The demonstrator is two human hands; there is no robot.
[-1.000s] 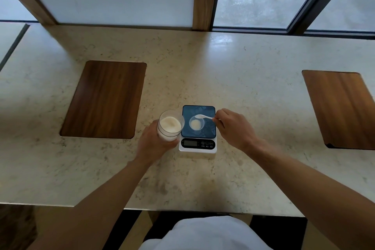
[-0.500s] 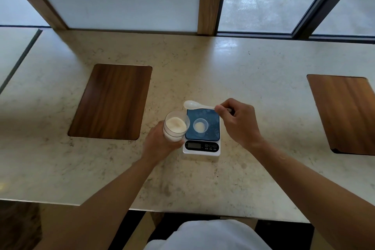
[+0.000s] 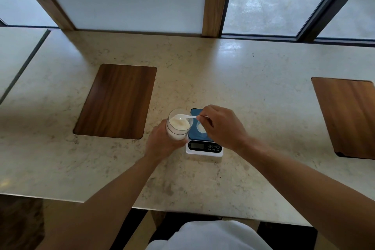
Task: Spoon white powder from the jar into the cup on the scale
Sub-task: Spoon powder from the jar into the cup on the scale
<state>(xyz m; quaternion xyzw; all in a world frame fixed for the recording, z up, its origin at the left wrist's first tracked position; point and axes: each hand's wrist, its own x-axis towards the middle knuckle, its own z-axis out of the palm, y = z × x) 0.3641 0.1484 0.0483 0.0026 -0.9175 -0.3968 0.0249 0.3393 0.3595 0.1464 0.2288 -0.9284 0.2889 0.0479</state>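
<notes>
A clear jar (image 3: 178,126) of white powder stands just left of the scale, and my left hand (image 3: 164,140) grips it from the near side. My right hand (image 3: 221,126) pinches the handle of a white plastic spoon (image 3: 183,117), whose bowl is inside the jar's mouth at the powder. The small white scale (image 3: 204,147) has a blue top and a dark display. On it sits a small clear cup (image 3: 200,127) with some white powder, partly hidden by my right hand.
The stone counter (image 3: 253,87) holds a wooden board (image 3: 117,101) at the left and another wooden board (image 3: 349,115) at the right edge. Windows and wooden posts run along the back. The counter's near edge is just below my forearms.
The spoon went from over the cup on the scale, lifted behind it, then swung left into the jar. My left hand kept its hold on the jar.
</notes>
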